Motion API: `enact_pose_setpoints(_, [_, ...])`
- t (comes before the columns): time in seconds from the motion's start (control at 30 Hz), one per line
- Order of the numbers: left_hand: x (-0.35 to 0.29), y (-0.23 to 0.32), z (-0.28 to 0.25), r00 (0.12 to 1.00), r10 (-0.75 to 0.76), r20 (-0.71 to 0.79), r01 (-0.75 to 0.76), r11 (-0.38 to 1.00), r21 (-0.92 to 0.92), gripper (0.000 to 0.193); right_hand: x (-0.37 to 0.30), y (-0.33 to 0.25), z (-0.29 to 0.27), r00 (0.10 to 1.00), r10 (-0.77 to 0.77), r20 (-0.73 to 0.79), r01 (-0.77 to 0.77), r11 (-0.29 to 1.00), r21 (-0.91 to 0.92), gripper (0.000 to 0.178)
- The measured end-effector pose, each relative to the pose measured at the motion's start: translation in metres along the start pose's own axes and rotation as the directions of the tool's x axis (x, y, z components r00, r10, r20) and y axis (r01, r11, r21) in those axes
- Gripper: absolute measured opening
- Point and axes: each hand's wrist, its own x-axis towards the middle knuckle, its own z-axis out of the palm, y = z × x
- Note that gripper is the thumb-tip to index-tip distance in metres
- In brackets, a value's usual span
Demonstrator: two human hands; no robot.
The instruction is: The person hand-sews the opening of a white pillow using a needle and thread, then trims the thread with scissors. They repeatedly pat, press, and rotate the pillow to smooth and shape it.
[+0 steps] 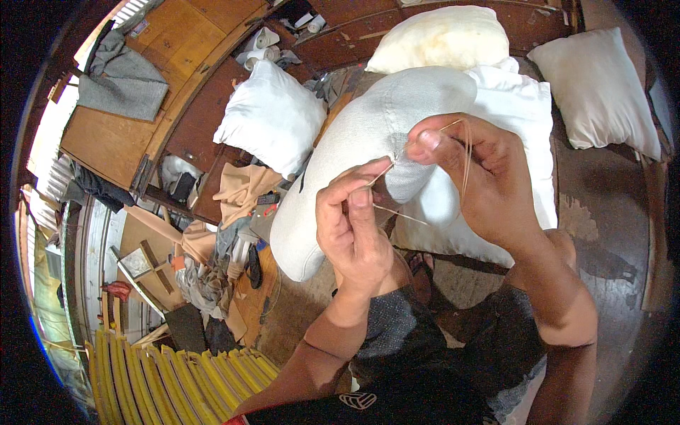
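The curved, pale grey woven-fabric cushion (340, 156) lies before the person; over it the left hand (358, 230) pinches thin beige thread (383, 173), the right hand (485, 177) grips its looped strands; farther right sits a plump white pillow (595, 92).

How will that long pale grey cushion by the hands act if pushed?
The cushion would probably squash and bend rather than stay rigid: its sides bulge and it lies curved. It is likely light for its size, being plump and fabric-covered. Its matte, woven-looking surface suggests little slipping.
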Motion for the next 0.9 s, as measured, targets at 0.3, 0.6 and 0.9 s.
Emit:
enact_pose_setpoints(0.3, [0.01,-0.001,-0.002,0.999,-0.052,-0.012,0.052,0.997,-0.051,0.011,0.008,0.002,0.001,0.998,0.018,-0.053,-0.004,0.966,0.257,0.023])
enact_pose_setpoints(0.6, [0.012,0.005,-0.019,0.998,-0.029,0.052,0.015,0.969,0.247,0.018,0.016,-0.002,-0.006,0.968,0.246,0.047,-0.251,0.948,0.195,0.015])
enact_pose_setpoints(0.9, [0.025,0.023,0.0,0.996,0.004,0.084,-0.047,0.858,0.512,0.009,0.019,-0.006,-0.009,0.911,0.367,0.188,-0.406,0.877,0.256,0.023])
